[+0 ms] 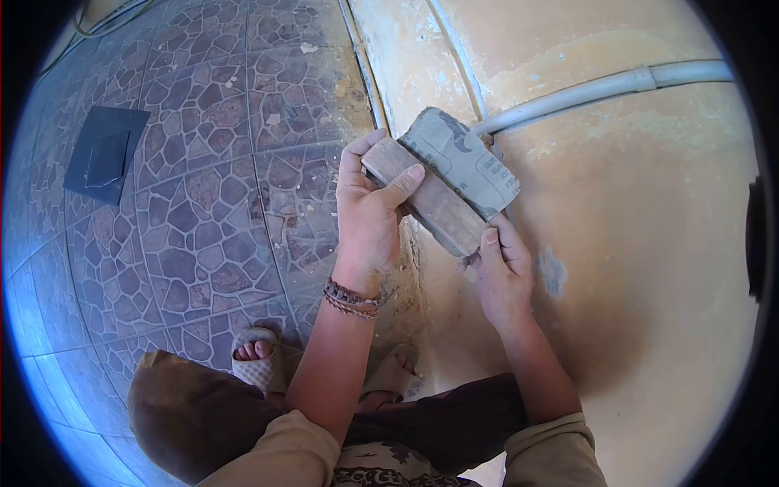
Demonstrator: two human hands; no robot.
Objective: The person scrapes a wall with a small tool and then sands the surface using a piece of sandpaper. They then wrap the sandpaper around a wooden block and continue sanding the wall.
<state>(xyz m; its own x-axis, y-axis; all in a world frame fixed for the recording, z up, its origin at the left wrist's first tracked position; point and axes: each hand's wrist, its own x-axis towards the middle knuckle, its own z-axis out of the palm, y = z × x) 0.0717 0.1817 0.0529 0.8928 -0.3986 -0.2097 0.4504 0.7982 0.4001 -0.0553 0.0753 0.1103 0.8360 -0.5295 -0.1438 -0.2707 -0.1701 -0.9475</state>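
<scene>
A worn wooden block is held tilted between both hands, in front of the wall. A sheet of sandpaper, its grey printed backing showing, sticks out along the block's upper right side and seems to pass beneath it. My left hand is closed round the block's upper left end, thumb across the top face. At the lower right end, my right hand pinches the block and the sandpaper's lower corner, thumb on top. The fingers under the block are partly hidden.
A patchy yellowish wall fills the right side, with a pale pipe running across it. On the stone-patterned tiled floor lies a dark square plate with a raised part. My sandalled feet stand below.
</scene>
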